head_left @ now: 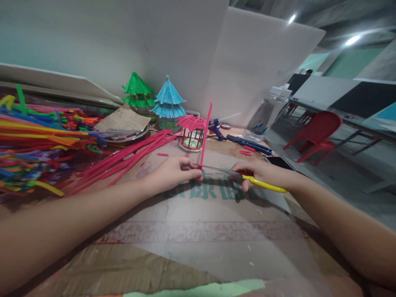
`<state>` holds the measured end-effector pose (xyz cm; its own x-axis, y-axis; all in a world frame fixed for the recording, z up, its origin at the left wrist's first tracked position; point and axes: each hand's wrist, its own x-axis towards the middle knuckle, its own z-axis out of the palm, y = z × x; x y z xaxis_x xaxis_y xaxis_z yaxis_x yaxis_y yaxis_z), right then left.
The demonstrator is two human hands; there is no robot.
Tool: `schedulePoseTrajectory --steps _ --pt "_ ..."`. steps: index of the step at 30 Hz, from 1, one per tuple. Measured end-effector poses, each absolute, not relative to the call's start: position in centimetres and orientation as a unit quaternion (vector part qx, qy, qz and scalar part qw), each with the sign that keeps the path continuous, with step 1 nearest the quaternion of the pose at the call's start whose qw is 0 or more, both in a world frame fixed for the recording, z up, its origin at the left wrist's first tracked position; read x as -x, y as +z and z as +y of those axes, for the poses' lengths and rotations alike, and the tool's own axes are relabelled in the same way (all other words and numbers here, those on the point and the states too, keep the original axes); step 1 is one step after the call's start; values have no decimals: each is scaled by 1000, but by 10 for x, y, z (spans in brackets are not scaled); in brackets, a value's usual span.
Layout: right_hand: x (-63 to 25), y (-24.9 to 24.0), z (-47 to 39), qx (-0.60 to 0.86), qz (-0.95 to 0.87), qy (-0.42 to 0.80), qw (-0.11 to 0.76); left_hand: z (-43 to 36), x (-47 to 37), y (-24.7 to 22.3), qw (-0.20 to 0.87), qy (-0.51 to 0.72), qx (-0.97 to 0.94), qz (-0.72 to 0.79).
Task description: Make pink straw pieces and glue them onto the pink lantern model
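Observation:
My left hand point(182, 172) pinches the lower end of a red pipe cleaner point(206, 132), which stands nearly upright. My right hand point(255, 172) is wrapped round the handles of a pair of scissors point(262, 184) with yellow on them. Their blades point left and reach the pipe cleaner just above my left fingertips. Behind it stands a small pavilion model point(192, 132) with a red pipe-cleaner roof. Short cut red pieces point(246, 152) lie to the right. Long red pipe cleaners point(130, 159) lie in a bundle beyond my left forearm.
Green point(138, 93) and blue point(168, 101) pavilion models stand at the back. Many coloured pipe cleaners point(37, 136) fill the left side. A glue gun point(217, 130), dark blue pliers-like tool point(249, 143), clear bottle point(262, 113) and phone point(280, 162) are on the right.

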<state>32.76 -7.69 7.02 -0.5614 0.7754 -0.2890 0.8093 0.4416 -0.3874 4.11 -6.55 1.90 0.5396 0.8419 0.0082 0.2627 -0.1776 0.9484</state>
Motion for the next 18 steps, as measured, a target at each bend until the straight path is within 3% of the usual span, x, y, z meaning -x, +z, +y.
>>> schedulePoseTrajectory --steps 8,18 --pt "-327 68 -76 -457 858 -231 25 -66 -41 18 516 290 -710 381" --pt "-341 64 -66 -472 845 -240 -70 -59 -38 14 451 344 -712 414"
